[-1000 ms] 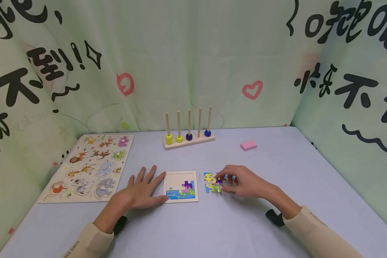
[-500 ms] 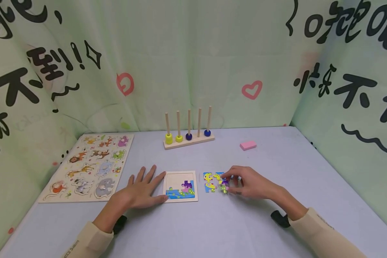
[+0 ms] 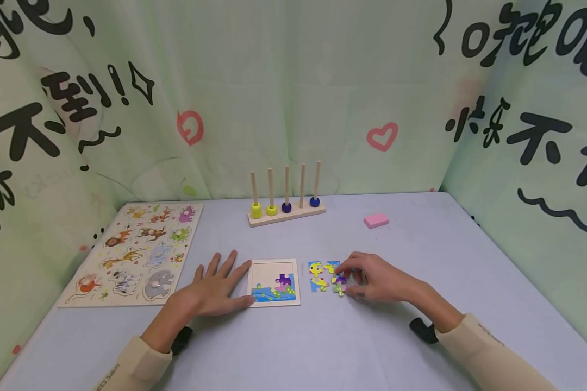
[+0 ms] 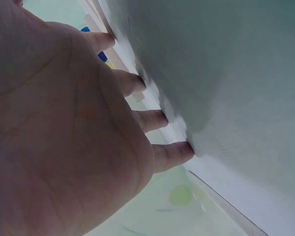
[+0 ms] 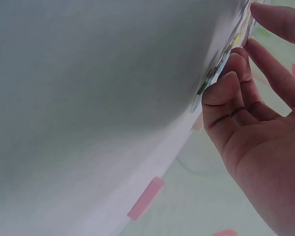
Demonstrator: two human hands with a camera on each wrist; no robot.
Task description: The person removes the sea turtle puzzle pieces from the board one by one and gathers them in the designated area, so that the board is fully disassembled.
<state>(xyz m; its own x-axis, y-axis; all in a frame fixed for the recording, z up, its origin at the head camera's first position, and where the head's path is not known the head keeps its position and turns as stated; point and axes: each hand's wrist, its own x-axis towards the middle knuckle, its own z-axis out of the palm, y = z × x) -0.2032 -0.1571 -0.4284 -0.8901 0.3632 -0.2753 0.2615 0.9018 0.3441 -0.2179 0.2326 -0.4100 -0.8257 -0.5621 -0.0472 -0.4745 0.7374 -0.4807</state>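
A puzzle piece (image 3: 339,288) pinched by the right hand (image 3: 374,277) has been drawn rightward; the left hand (image 3: 209,294) is held outspread.

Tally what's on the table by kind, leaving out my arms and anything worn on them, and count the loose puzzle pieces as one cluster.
Boards: 2 (puzzle tray, animal board)
Piece cluster: 1
Peg rack: 1
Pink block: 1
Total: 5

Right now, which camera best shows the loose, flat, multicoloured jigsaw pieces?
The head view: it shows the printed faces of the jigsaw pieces, though the right hand partly covers some. The right wrist view catches them only nearly edge-on; the left wrist view shows none I can make out.
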